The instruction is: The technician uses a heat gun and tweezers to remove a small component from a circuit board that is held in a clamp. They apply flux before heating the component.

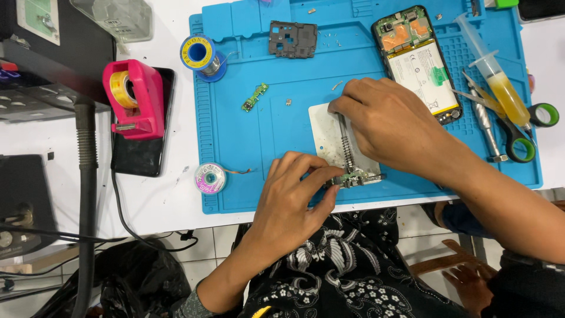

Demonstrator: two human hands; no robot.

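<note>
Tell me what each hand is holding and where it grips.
Left hand pinches the small green circuit board at its left end. Right hand holds metal tweezers by the upper end, tips down on the board.

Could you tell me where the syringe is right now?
The syringe lies at the blue mat's upper right, between the opened phone and the scissors.

At frame centre our left hand (pixel 294 191) pinches a small board (pixel 356 176) on the blue mat (pixel 276 118); our right hand (pixel 391 123) presses a metal tool (pixel 345 144) onto it. An opened phone (pixel 419 62) lies upper right.
</note>
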